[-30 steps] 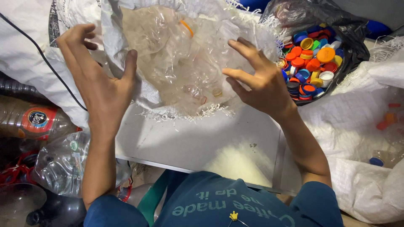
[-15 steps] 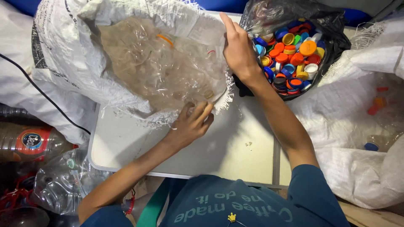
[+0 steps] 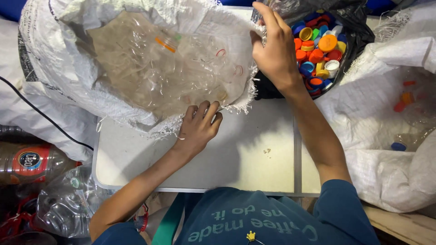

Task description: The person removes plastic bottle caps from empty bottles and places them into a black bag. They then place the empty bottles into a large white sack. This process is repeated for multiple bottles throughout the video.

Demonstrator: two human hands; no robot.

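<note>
While the right hand (image 3: 272,50) pinches the frayed far edge of a white woven sack (image 3: 68,77) and lifts it, the left hand (image 3: 197,129) rests at the sack's near edge, fingers curled partly closed over the torn hem, pressing it toward the pale worktop (image 3: 254,159). Between the two hands the sack's mouth gapes, and inside it lies a heap of clear, crushed plastic bottles (image 3: 172,68), one with an orange neck ring.

Just beyond the right hand, almost touching its knuckles, sits a black bag of loose bottle caps (image 3: 320,50) in orange, red, blue, yellow and white. Farther to the right of that hand lies another white sack (image 3: 390,149) holding a few caps. To the left of the left forearm, below the worktop's edge, lie whole bottles (image 3: 36,163), one with a red label.

Judging from this, the step in hand is holding the sack open to reach the bottles. It would go well with the right hand keeping its grip high and firm, since the woven edge is fraying and could slip. The left hand seems best kept low, pinning the hem so the mouth stays wide. The right elbow should stay clear of the caps, which could spill easily.
</note>
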